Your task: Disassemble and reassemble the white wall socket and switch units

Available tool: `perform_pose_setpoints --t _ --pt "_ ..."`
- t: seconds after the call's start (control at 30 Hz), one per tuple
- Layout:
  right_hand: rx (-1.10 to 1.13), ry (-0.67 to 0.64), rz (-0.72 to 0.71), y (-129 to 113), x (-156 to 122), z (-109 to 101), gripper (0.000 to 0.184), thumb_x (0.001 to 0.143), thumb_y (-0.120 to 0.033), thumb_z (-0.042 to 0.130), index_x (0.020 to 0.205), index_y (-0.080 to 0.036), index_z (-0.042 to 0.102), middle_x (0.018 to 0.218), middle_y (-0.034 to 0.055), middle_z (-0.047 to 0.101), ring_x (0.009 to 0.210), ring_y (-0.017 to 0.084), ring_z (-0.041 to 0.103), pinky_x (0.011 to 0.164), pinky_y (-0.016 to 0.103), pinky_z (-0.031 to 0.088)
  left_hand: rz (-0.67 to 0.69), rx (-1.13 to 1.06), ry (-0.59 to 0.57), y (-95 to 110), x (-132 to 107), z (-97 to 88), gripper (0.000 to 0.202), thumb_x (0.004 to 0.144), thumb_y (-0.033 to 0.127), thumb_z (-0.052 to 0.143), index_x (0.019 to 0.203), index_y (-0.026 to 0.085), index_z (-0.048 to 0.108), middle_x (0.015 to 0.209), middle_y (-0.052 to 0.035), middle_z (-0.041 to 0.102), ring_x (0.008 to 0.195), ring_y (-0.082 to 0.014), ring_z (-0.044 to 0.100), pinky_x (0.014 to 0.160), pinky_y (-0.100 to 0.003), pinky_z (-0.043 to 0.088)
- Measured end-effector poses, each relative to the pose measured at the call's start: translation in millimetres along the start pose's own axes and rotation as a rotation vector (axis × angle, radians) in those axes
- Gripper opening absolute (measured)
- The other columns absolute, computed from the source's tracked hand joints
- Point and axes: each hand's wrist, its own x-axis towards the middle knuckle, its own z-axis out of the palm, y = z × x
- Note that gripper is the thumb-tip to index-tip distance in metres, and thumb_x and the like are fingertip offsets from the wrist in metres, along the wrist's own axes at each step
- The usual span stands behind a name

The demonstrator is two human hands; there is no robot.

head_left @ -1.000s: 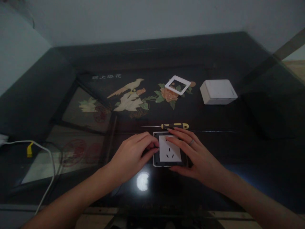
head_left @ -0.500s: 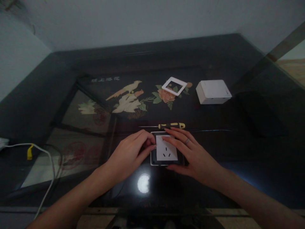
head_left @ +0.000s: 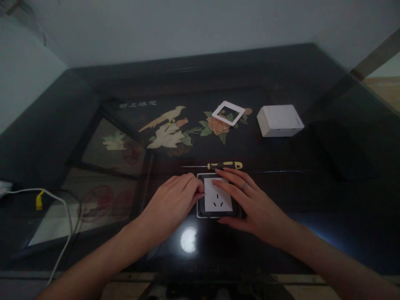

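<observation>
A wall socket (head_left: 218, 203) with a white face and a dark frame lies flat on the dark glossy tabletop. My right hand (head_left: 250, 200), a ring on one finger, spans it from the right, fingers over its upper part and thumb at the lower edge. At the socket's left side my left hand (head_left: 178, 196) is closed in a pinch, thumb and forefinger at the dark frame. Whatever they hold, if anything, is hidden. Just beyond the socket lies a screwdriver (head_left: 224, 165) with a yellow and black handle, its thin shaft pointing left.
A white square cover frame (head_left: 219, 106) lies farther back on the table (head_left: 175, 83). Right of it stands a white box (head_left: 279, 121). A white cable (head_left: 66, 208) with a yellow tag (head_left: 39, 200) runs down the left side. A wall (head_left: 187, 29) borders the table's far edge.
My left hand has turned slightly, its thumb drawing in under the curled fingers at the socket's left side. My right hand keeps nearly the same place on the socket.
</observation>
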Motion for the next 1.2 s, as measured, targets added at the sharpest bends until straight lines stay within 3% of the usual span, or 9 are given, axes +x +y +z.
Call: perform_pose_setpoints --t 0.37,0.63,0.9,1.2 --pt "-0.016 0.005 -0.014 -1 1 -1 0.069 0.078 -0.039 0.073 0.138 -0.016 0.047 0.147 0.0172 0.046 0.137 0.035 0.038 0.106 0.059 0.043 0.076 0.113 0.033 3 -6 -5.1 0.01 0.097 0.017 0.046 0.096 0.018 0.056 0.09 -0.0038 0.065 0.081 -0.0212 0.061 0.075 -0.036 0.048" --pt "-0.009 -0.007 -0.016 0 1 -2 0.068 0.08 -0.039 0.071 0.14 -0.017 0.047 0.147 0.0168 0.046 0.137 0.033 0.04 0.106 0.059 0.044 0.093 0.162 -0.036 4 1 -3.6 0.017 0.1 0.02 0.042 0.09 0.016 0.055 0.085 -0.0046 0.063 0.078 -0.021 0.06 0.072 -0.035 0.049" --pt "-0.039 -0.024 -0.026 -2 2 -4 0.068 0.079 -0.039 0.072 0.137 -0.013 0.047 0.147 0.0182 0.047 0.136 0.034 0.041 0.106 0.057 0.045 0.016 0.065 -0.123 2 5 -3.9 0.008 0.096 0.017 0.048 0.09 0.015 0.053 0.09 -0.0065 0.062 0.082 -0.0235 0.06 0.074 -0.039 0.051" --pt "-0.049 -0.013 -0.039 -2 2 -4 0.069 0.079 -0.038 0.073 0.137 -0.011 0.048 0.146 0.0194 0.047 0.135 0.034 0.041 0.106 0.057 0.045 0.005 -0.064 0.0 -4 3 4.2 0.004 0.097 0.016 0.046 0.095 0.018 0.049 0.091 -0.0037 0.06 0.08 -0.0211 0.059 0.071 -0.034 0.049"
